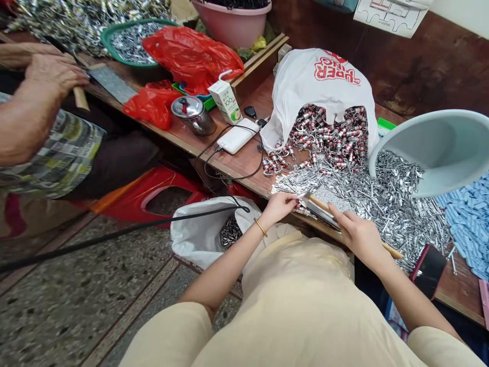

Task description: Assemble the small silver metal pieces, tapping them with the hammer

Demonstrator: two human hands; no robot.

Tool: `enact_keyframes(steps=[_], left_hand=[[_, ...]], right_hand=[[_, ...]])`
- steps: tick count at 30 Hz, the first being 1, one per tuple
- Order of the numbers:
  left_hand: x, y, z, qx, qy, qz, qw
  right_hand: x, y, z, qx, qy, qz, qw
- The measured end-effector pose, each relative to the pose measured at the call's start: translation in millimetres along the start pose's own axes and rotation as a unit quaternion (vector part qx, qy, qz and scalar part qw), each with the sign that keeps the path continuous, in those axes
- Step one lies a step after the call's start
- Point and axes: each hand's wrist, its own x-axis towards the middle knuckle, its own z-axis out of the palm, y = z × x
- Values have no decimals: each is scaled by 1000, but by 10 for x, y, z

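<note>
My left hand (281, 208) is at the table's front edge, thumb and fingers pinched together; whatever lies between them is too small to make out. Just right of it, my right hand (358, 235) is closed around a long wooden-handled tool (391, 250), which looks like a hammer. The tool's grey end lies close to my left fingertips. A flat metal bar (323, 213) shows under the handle. Beyond both hands spreads a heap of small silver metal parts (382, 199). Red-and-silver swivel-like pieces (332, 135) spill from a white plastic bag (298, 86).
A grey tub (451, 132) lies tipped beside blue strips (471, 219). A phone (428, 270) sits at the front edge. Left are a power bank (237, 136), metal cup (194, 114) and drink carton (226, 102). A white sack (194, 237) stands below. A co-worker's hands (57, 71) grip a wooden handle.
</note>
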Motion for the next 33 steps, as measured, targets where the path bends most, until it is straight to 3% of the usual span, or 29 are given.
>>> enact_keyframes(steps=[2,6,13,16,19,22,24,26,27,30,31,33], left_hand=[[2,12,16,20,3,8,1000],[10,37,33,46,9,4,999],[24,22,41,44,11,0,999],[-66,90,53,35,37,25,998],[-280,209,63,13,66,98,993],[-551,244,-25,1,51,140,989],[-726,136,-204,17,43,107,993],[-887,-86,-488,76,24,23,997],[-961,-224,-653,126,41,-30,991],[-1140,-603,-1092,314,138,-196,919],[-1179,-676,-1173,357,134,-242,892],[-1209,-695,-1177,371,137,-253,883]], right_hand=[[-13,-22,-8,-12,3,3,1000],[7,-60,-18,-25,-49,0,998],[46,-10,43,7,-45,1,999],[46,108,144,132,2,12,991],[-42,261,285,293,59,60,952],[-183,372,438,331,52,134,933],[-256,403,517,300,39,171,938],[-285,404,561,240,25,195,951],[-282,401,570,202,20,202,958],[-234,404,557,105,15,209,972],[-216,410,546,82,20,210,974],[-190,417,523,47,55,215,974]])
